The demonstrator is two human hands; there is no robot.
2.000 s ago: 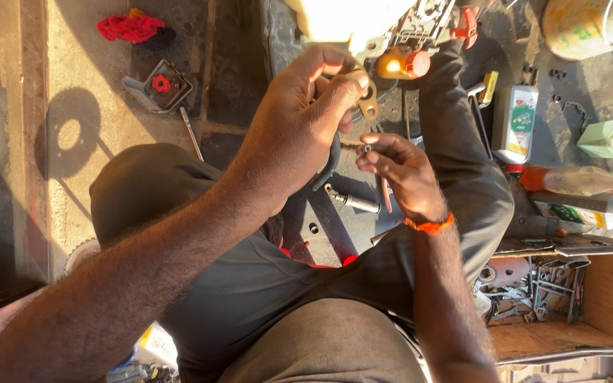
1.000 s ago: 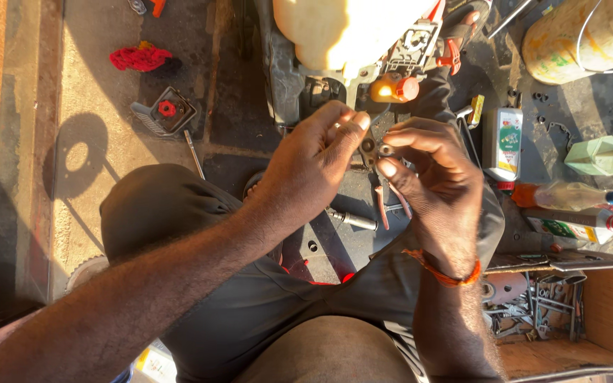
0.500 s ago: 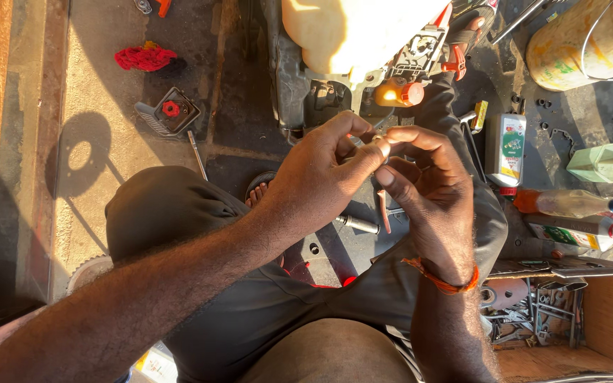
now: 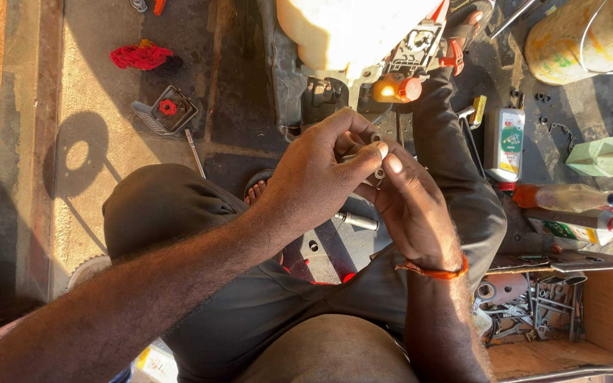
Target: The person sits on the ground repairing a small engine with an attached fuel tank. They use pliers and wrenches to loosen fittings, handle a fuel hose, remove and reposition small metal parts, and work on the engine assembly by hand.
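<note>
from the head view, my left hand (image 4: 317, 174) and right hand (image 4: 413, 213) meet above my lap, fingertips pinched together on a small metal part (image 4: 379, 172) with what looks like a thin rod (image 4: 352, 157) running through it; both grips are narrow and tight, though how the part sits between them is too small to tell. i judge i'm fitting or threading these two bits together. the next move calls for a steady twist with the pieces kept in line, or the part slips. beyond my hands stands a white machine (image 4: 349, 35), a socket (image 4: 356, 220) lies near my knee, and a wooden box (image 4: 608, 312) of tools sits at my right.
</note>
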